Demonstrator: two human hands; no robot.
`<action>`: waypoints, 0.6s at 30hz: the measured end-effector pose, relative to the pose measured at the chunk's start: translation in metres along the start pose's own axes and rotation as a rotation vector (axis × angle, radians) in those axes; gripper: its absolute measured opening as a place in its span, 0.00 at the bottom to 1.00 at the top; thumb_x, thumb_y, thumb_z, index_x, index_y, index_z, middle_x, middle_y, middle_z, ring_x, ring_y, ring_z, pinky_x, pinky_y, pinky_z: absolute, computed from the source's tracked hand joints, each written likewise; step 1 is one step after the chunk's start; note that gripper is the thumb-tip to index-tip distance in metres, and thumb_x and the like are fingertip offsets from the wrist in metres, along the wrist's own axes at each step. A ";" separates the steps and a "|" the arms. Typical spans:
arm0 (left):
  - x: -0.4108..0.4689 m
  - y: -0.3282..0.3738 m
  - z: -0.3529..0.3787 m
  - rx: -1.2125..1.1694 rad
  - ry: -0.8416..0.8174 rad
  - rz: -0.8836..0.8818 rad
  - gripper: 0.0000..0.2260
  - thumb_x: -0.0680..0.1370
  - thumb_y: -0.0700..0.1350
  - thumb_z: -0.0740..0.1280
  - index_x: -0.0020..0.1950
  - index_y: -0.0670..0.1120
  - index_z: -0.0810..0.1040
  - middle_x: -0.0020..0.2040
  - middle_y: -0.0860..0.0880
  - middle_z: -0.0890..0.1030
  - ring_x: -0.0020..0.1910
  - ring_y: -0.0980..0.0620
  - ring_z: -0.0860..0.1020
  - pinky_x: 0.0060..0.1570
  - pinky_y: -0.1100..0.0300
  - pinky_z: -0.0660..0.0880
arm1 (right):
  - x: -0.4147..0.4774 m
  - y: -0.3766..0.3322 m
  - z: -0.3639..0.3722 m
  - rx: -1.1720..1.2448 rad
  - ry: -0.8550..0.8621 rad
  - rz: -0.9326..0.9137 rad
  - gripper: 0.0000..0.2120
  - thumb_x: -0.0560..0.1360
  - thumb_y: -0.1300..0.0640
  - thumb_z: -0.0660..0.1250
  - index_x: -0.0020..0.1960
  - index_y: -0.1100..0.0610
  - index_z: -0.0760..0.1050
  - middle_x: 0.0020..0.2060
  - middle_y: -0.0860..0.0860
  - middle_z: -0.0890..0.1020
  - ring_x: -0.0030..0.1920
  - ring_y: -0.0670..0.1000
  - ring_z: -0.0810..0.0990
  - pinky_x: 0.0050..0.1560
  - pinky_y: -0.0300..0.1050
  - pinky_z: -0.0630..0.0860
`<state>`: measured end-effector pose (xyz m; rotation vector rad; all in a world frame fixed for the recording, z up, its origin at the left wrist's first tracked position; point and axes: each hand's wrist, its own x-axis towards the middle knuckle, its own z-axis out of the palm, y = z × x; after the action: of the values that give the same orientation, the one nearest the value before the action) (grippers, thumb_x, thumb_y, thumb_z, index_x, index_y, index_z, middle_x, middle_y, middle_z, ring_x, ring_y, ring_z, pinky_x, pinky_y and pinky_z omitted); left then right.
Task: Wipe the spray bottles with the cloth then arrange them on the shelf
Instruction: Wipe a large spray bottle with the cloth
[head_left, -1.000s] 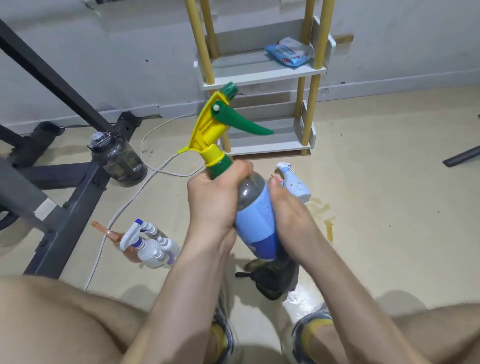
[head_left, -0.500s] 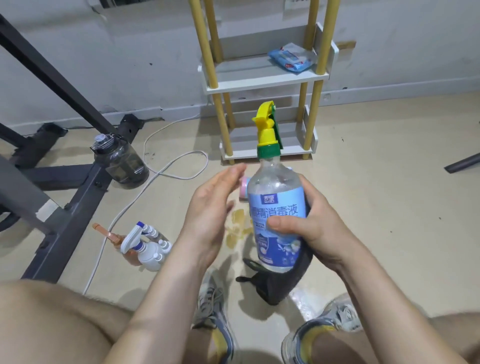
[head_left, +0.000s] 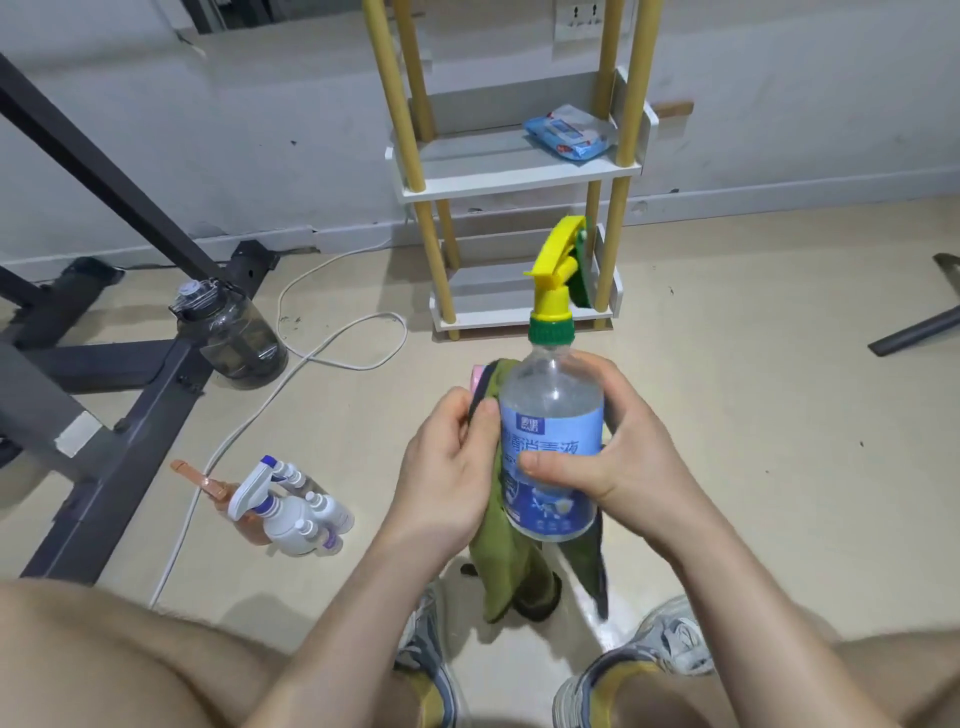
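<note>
I hold a clear spray bottle (head_left: 550, 410) upright, with a blue label and a yellow and green trigger head. My right hand (head_left: 618, 457) grips its body from the right, thumb across the label. My left hand (head_left: 449, 462) pinches the olive-green cloth (head_left: 511, 569) against the bottle's left side; the cloth hangs down below the bottle. A pink object (head_left: 477, 378) peeks out behind the cloth, mostly hidden. On the floor to the left lie several small spray bottles (head_left: 291, 512), white and amber. The white shelf (head_left: 519, 176) with yellow posts stands against the wall ahead.
A blue wipes packet (head_left: 569, 132) lies on the shelf's upper tier. A dark water jug (head_left: 231, 332), a white cable (head_left: 332, 343) and a black metal frame (head_left: 104, 395) are at the left. My knees and shoes fill the bottom edge.
The bottle went from tilted in both hands to upright in my right hand. My left hand opened, then came back and took the cloth at the bottle's left side.
</note>
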<state>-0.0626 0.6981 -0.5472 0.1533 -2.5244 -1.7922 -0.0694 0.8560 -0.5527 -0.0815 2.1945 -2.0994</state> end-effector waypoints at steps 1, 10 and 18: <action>-0.002 0.008 0.003 -0.119 0.000 -0.013 0.16 0.80 0.53 0.63 0.36 0.46 0.67 0.31 0.52 0.70 0.32 0.51 0.67 0.36 0.54 0.67 | 0.000 0.004 0.003 -0.087 0.058 -0.018 0.38 0.57 0.55 0.81 0.63 0.44 0.71 0.53 0.42 0.82 0.51 0.42 0.82 0.50 0.41 0.80; 0.016 0.051 -0.017 -0.641 -0.151 0.038 0.13 0.74 0.25 0.63 0.51 0.39 0.79 0.43 0.46 0.83 0.38 0.52 0.81 0.40 0.57 0.82 | -0.002 0.012 0.014 -0.476 0.197 -0.062 0.41 0.58 0.48 0.78 0.68 0.48 0.66 0.56 0.47 0.78 0.52 0.51 0.76 0.46 0.42 0.75; 0.021 0.025 -0.003 -0.139 0.086 0.011 0.14 0.71 0.51 0.74 0.52 0.47 0.79 0.43 0.55 0.84 0.40 0.59 0.81 0.42 0.60 0.78 | -0.020 0.007 0.051 -0.897 0.468 -0.294 0.42 0.53 0.55 0.75 0.66 0.60 0.69 0.52 0.55 0.79 0.50 0.62 0.79 0.42 0.55 0.77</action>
<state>-0.0842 0.7013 -0.5235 0.2059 -2.3297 -1.9048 -0.0434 0.8081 -0.5608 0.0274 3.4191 -1.1101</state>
